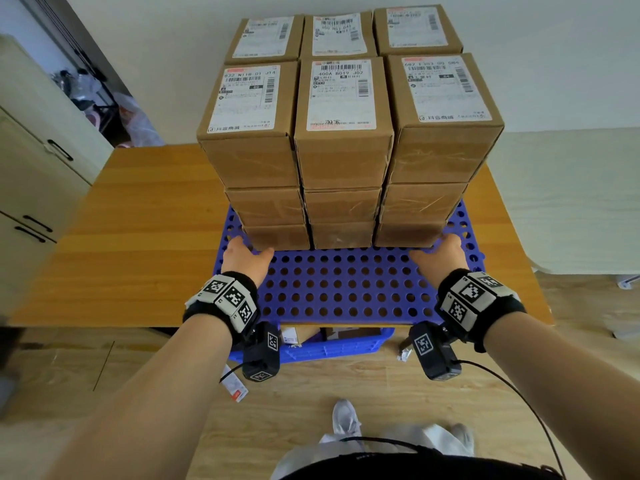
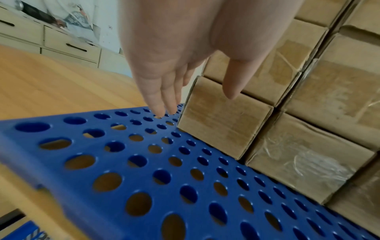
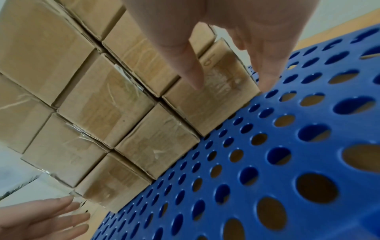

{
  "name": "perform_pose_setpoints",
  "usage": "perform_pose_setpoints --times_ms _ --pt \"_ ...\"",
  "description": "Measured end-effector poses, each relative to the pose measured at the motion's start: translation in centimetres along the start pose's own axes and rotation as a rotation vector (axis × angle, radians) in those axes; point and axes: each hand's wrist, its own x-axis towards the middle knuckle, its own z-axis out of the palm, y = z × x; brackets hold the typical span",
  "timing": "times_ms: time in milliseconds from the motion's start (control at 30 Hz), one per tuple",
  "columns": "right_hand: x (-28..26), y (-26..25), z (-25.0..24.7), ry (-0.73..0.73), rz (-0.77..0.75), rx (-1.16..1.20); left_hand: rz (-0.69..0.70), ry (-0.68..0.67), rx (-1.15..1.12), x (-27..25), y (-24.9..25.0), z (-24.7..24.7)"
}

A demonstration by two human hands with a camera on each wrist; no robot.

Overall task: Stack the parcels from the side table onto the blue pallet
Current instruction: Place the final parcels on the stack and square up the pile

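Brown cardboard parcels [image 1: 343, 157] with white shipping labels stand three layers high and three across on the blue perforated pallet [image 1: 346, 289]. My left hand [image 1: 244, 252] is at the stack's lower left corner. Its straight fingers [image 2: 164, 97] run along the side of the bottom left parcel [image 2: 222, 120] and its thumb lies over the front face. My right hand [image 1: 440, 251] mirrors this at the bottom right parcel [image 3: 207, 107], fingers [image 3: 267, 78] reaching down to the pallet [image 3: 287, 146]. Neither hand holds anything. Whether they press the boxes is unclear.
The pallet lies on a wooden table [image 1: 138, 237] and its near half is bare. A blue crate [image 1: 329, 344] with more parcels sits under the table's front edge. Cream drawers [image 1: 34, 168] stand at the left, a pale surface [image 1: 571, 202] at the right.
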Motion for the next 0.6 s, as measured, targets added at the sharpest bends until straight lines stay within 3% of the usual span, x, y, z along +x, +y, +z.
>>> perform_pose_setpoints --times_ms 133,233,400,600 --pt "0.2 -0.1 0.8 -0.13 -0.099 -0.256 0.053 -0.12 0.124 -0.2 -0.2 0.8" --pt "0.4 -0.8 0.9 -0.143 -0.136 -0.273 0.145 -0.129 0.168 0.0 0.2 0.9" --pt "0.3 -1.2 0.5 -0.148 -0.117 -0.297 0.175 -0.135 0.222 0.0 0.6 1.1" --pt "-1.3 -3.7 3.6 -0.311 -0.312 -0.355 0.392 -0.22 0.332 -1.0 2.8 2.9"
